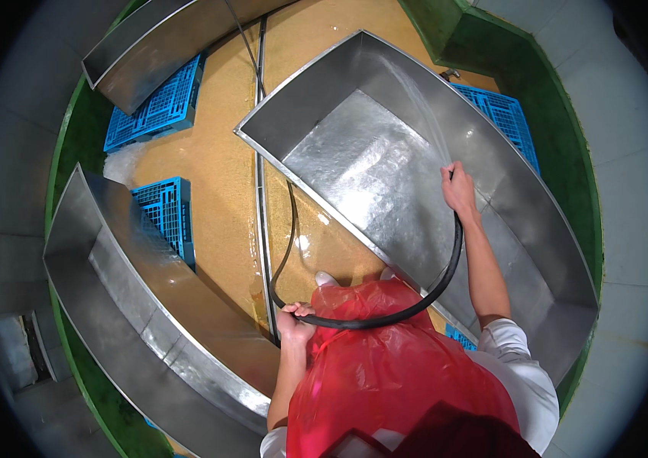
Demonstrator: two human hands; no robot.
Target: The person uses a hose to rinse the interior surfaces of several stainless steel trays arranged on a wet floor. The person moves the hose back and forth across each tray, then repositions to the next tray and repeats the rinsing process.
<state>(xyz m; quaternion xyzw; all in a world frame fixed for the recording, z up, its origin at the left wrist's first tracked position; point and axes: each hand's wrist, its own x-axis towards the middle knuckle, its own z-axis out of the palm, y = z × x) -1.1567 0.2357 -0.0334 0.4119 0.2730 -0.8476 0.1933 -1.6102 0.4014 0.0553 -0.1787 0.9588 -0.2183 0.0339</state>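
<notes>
Black hose (362,324) bends from the left hand (295,324), closed round it by the red apron (408,374), up to the right hand (458,189), squeezing its end over the steel tub (293,114); water (421,104) shoots forward and left.

Wet tan floor (224,168) is carrying blue plastic pallets (159,107) and metal tubs (121,290).
From afar, I am seeing two pallets jutting out left of a long, narrow strip (260,198) that is crossing the floor, a white heap (123,162) lying between them, more blue plastic (503,118) showing past the large right-hand tub (362,168), and white shoes (325,279) standing just beside it.
</notes>
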